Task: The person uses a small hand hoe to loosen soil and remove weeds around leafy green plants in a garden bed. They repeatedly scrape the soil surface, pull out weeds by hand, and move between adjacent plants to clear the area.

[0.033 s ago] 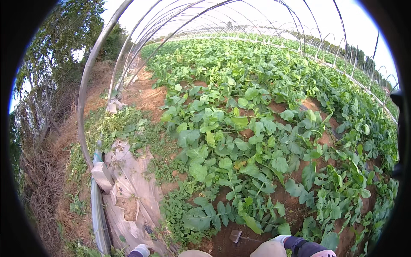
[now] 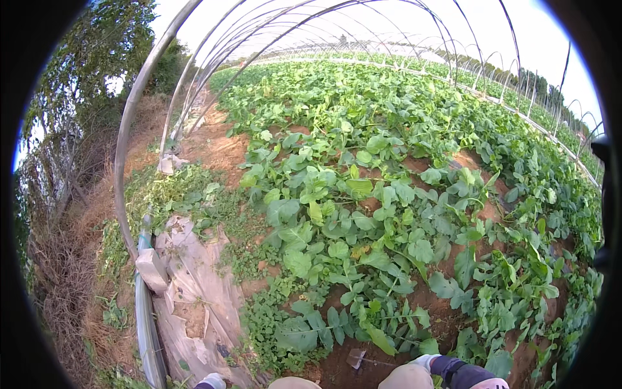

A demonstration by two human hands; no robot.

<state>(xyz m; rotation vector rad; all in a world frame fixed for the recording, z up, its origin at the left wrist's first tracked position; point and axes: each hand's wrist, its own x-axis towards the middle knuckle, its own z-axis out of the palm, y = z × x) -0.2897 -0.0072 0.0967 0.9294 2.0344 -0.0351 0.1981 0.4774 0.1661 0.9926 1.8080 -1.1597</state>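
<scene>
The right hand point(image 2: 424, 361), gloved, sits at the bottom edge, right of centre, just beside a knee point(image 2: 408, 377); its fingers are hidden, so I can't tell whether it grips anything. Left of that knee, at bottom centre, what looks like a small tool blade point(image 2: 356, 358) lies against bare soil point(image 2: 334, 369), a thin rod running from it toward the knee. The left hand point(image 2: 212, 381) barely shows at lower left, its grip unreadable, near a pale sheet point(image 2: 189, 253). Leafy plants point(image 2: 316, 185) fill the centre and right; a bare hoop point(image 2: 122, 149) rises at left.

Left hand point(image 2: 214, 380) low; right hand point(image 2: 424, 362) beside knee point(image 2: 407, 378).
</scene>
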